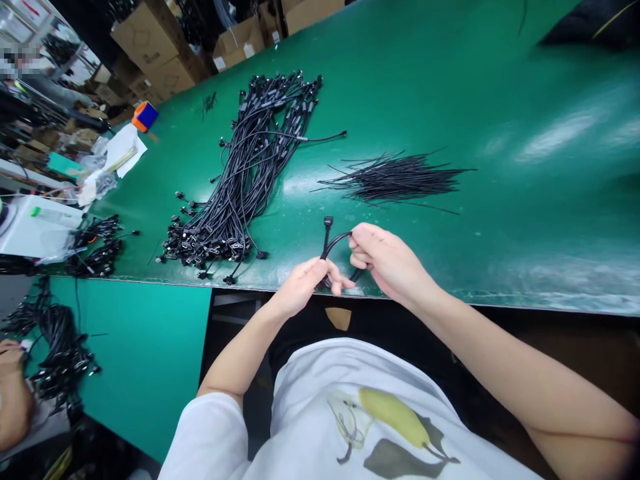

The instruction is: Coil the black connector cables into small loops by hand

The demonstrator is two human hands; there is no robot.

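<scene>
A black cable (339,240) with a plug at its upper end is held between my hands, above the near edge of the green table. My left hand (320,277) pinches it just below the plug, several fingers curled around the strands. My right hand (383,257) is closed on a loop of the same cable, to the right. Ahead on the right lies a loose bunch of thin black ties (400,177). To the left of my hands spreads a large pile of black cables (255,153), connectors at both ends.
The green table (500,220) runs across the view. At left are an orange and blue tape roll (145,117), papers (125,150) and a smaller cable bundle (100,247). Another person's arm (13,393) is beside cables (57,340) on a lower green surface. Cardboard boxes (150,47) stand behind.
</scene>
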